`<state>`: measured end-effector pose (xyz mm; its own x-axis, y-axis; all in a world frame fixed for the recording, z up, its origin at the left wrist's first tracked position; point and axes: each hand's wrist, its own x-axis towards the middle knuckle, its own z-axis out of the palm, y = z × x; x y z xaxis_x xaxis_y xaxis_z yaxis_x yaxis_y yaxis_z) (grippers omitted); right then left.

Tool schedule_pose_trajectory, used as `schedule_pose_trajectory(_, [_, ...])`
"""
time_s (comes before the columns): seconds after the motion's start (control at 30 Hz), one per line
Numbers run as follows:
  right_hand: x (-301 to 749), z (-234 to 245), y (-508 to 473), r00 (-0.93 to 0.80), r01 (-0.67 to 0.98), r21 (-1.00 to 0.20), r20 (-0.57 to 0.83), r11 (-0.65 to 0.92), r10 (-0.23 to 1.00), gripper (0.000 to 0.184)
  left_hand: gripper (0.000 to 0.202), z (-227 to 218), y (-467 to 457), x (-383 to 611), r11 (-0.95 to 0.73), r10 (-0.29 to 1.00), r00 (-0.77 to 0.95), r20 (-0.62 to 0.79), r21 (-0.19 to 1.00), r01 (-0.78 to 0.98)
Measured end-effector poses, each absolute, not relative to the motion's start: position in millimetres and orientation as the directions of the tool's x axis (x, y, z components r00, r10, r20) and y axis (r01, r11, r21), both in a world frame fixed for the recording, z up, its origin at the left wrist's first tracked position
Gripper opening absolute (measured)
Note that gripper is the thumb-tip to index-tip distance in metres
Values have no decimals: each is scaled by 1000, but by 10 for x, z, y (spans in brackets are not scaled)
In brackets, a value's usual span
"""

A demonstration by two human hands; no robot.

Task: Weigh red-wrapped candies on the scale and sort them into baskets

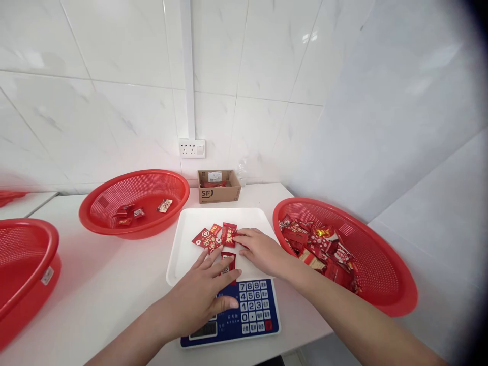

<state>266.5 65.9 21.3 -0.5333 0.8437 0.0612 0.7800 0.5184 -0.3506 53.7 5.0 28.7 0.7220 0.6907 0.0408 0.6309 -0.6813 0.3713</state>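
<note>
Several small red printed packets point(206, 237) lie in a loose cluster on the white tray point(182, 254) of a digital scale. My left hand point(202, 290) reaches over the front of the tray with its fingers spread, above a red packet point(227, 262) that they partly cover. From the right, my right hand point(259, 250) touches the edge of another red packet point(229, 234) with its fingertips, the fingers stretched out. The blue keypad point(253, 310) of the scale is partly hidden under my left hand, its display included.
To the right stands a red plastic basket point(381, 264) holding many packets. A second red basket point(152, 179) at the back left holds several packets, and another point(26, 284) is cut off at the left. A cardboard box point(219, 194) stands by the wall.
</note>
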Motion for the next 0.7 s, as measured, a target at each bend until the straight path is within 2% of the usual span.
schedule_pose_trajectory(0.13, [2621, 189, 695, -517, 784, -350, 88, 512, 852, 39, 46, 269, 260, 587, -669, 699, 715, 13, 365, 648])
schedule_pose_trajectory(0.27, [2558, 166, 734, -514, 779, -360, 103, 514, 852, 33, 39, 288, 420, 600, -693, 678, 735, 20, 349, 631])
schedule_pose_trajectory(0.4, [2699, 234, 763, -448, 812, -369, 103, 452, 888, 37, 41, 355, 404, 548, -675, 697, 717, -23, 316, 667])
schedule_pose_trajectory(0.57, [3473, 332, 789, -209, 915, -333, 93, 229, 973, 35, 45, 337, 202, 235, -609, 774, 631, 42, 318, 727])
schedule_pose_trajectory(0.7, [4329, 202, 824, 130, 966, -235, 99, -104, 987, 22, 45, 302, 163, 62, -527, 837, 543, 59, 348, 775])
